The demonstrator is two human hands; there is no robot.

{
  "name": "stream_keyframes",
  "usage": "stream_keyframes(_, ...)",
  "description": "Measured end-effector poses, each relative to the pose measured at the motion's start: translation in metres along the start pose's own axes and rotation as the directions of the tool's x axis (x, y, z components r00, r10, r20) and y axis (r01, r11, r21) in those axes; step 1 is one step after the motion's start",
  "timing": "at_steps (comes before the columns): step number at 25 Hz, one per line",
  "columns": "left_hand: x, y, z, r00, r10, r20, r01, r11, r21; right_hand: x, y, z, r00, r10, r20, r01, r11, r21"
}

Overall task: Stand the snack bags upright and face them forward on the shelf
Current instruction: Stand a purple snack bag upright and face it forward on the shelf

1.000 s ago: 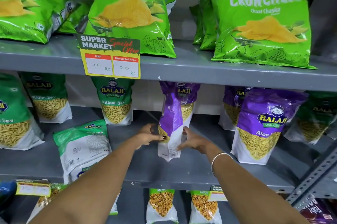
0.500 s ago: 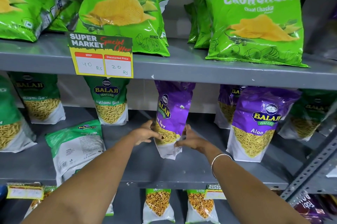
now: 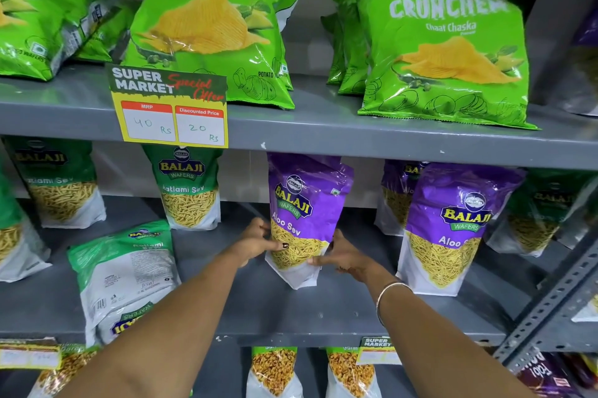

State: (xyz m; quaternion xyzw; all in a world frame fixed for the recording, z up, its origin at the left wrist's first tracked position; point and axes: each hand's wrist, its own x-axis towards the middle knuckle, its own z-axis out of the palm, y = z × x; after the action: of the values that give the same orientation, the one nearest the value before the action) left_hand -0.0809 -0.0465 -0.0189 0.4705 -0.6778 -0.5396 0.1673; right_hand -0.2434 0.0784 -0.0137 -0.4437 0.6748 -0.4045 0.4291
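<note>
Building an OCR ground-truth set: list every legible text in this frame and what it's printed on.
"CRUNCHEM Chaat Chaska": right green chip bag
"SUPER MARKET Special Offer", "MRP 40 Rs", "Discounted Price 20 Rs": yellow price tag
"BALAJI WAFERS Aloo Sev": purple pouch shut in left hand and right hand
"BALAJI WAFERS Ratlami Sev": green pouch
Back panel of lying white-green pouch: too small
Bottom shelf tags: blurred

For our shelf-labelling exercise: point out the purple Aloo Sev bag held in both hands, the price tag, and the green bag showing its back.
Held Aloo Sev bag (image 3: 304, 203): head view, purple front.
Price tag (image 3: 168, 109): head view, centre.
Back-facing green bag (image 3: 126, 271): head view, white back panel.
</note>
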Motion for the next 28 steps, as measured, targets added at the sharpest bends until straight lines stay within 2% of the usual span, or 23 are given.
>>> stream_keyframes(4, -0.001, 0.003, 0.001, 0.999, -0.016, 0.041, 0.018, 0.999, -0.032, -0.005, -0.004, -0.006, 1.0, 0.012, -0.029, -0.011, 0.999, 0.049)
stream_keyframes(6, -0.003, 0.004, 0.0, 0.998, -0.016, 0.066, 0.016, 1.0, 0.002, -0.001, 0.0, -0.012, 0.998, 0.039, -0.053, -0.039, 0.999, 0.012)
stream_keyframes(9, -0.001, -0.001, -0.005, 0.998, 0.012, -0.054, -0.01, 0.999, 0.032, 0.003, 0.004, -0.014, 0.993, 0.044, -0.11, -0.043, 0.999, 0.005)
stream_keyframes(10, 0.001, -0.004, -0.003, 0.999, 0.015, -0.052, -0.014, 1.0, 0.014, 0.002, 0.003, -0.015, 0.993, 0.038, -0.114, -0.036, 0.999, 0.022)
stream_keyframes(15, 0.003, -0.013, 0.005, 0.998, 0.064, 0.005, -0.063, 0.998, -0.011, -0.008, -0.002, -0.017, 1.0, -0.012, 0.021, 0.011, 0.999, 0.047)
stream_keyframes(22, 0.002, -0.014, 0.015, 0.992, 0.129, -0.019, -0.127, 0.989, 0.072, -0.006, 0.004, -0.022, 0.999, -0.021, -0.047, 0.022, 0.999, 0.036)
stream_keyframes(26, 0.007, -0.02, 0.019, 0.995, 0.096, -0.039, -0.093, 0.993, 0.068, 0.001, 0.01, -0.022, 0.998, -0.053, -0.043, 0.055, 0.998, 0.039)
stream_keyframes(28, 0.019, -0.029, 0.02, 0.996, 0.091, 0.002, -0.091, 0.992, 0.083, 0.004, 0.01, -0.024, 0.999, -0.029, -0.023, 0.03, 0.999, 0.037)
